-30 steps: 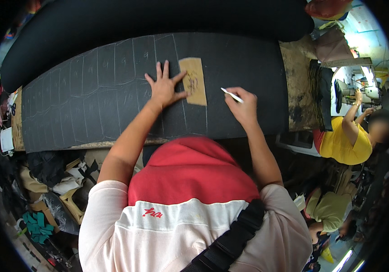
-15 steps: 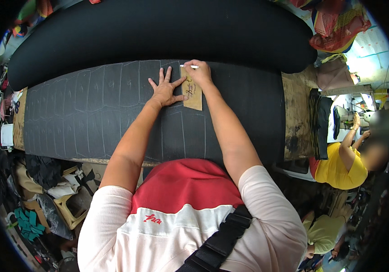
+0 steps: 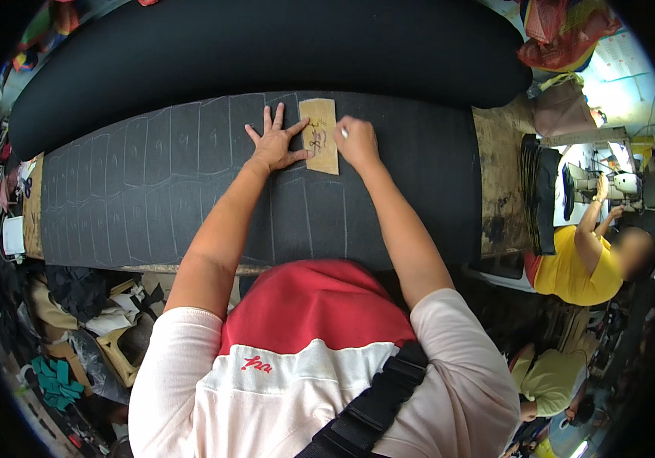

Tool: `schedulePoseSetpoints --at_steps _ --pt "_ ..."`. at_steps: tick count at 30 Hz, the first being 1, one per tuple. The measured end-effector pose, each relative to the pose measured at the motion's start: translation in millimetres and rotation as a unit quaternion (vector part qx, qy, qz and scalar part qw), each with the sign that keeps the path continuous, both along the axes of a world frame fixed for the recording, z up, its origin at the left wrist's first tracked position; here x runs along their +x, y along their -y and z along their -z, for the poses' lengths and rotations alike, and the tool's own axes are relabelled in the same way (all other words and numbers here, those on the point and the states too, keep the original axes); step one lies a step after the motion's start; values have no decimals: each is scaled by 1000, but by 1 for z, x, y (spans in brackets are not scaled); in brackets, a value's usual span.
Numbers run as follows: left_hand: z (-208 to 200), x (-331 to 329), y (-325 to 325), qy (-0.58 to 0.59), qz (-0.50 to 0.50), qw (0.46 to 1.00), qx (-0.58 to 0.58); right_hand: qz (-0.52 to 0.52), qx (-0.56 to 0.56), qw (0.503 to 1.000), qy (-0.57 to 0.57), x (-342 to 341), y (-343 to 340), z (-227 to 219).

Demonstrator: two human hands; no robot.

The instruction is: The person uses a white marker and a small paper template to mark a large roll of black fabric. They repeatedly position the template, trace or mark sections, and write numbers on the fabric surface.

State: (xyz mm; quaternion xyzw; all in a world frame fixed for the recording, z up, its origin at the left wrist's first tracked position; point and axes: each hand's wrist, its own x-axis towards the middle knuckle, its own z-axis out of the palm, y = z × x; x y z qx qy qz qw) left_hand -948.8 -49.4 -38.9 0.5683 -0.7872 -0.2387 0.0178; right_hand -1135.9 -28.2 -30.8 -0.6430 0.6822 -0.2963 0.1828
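A brown cardboard pattern piece (image 3: 322,145) with handwriting on it lies flat on black fabric (image 3: 415,179) spread over the table. My left hand (image 3: 275,145) is flat with its fingers spread; thumb and forefinger press on the pattern's left edge. At the pattern's right edge is my right hand (image 3: 361,143), closed around a white pen-like marker (image 3: 345,132), whose tip is hard to make out. Thin white outlines in rows cover the fabric from its left end to the pattern.
A thick black fabric roll (image 3: 281,53) runs along the far side. Bare wood of the table (image 3: 501,183) shows at the right, beside stacked dark cloth (image 3: 539,195). A person in yellow (image 3: 583,267) is at the right. Scraps and a stool-like frame (image 3: 120,355) lie lower left.
My right hand has moved from the pattern's top left corner to its right edge, marker still held. My left hand stays spread at the pattern's left edge.
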Motion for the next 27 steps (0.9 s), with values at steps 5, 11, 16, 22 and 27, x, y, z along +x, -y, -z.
schedulePoseSetpoints --at_steps 5,11,16,22,27 --pt "-21 -15 15 70 12 997 30 -60 133 986 78 4 -72 -12" --pt "-27 -37 34 123 46 991 38 68 189 926 319 26 -69 17" --pt "-32 -38 35 80 40 996 -7 153 29 970 189 -31 -101 -13" --pt "-60 -59 -41 -391 148 845 -335 134 83 712 684 -71 -138 -70" --pt "-39 -66 -132 -429 386 810 -104 102 76 853 505 -77 -181 -29"
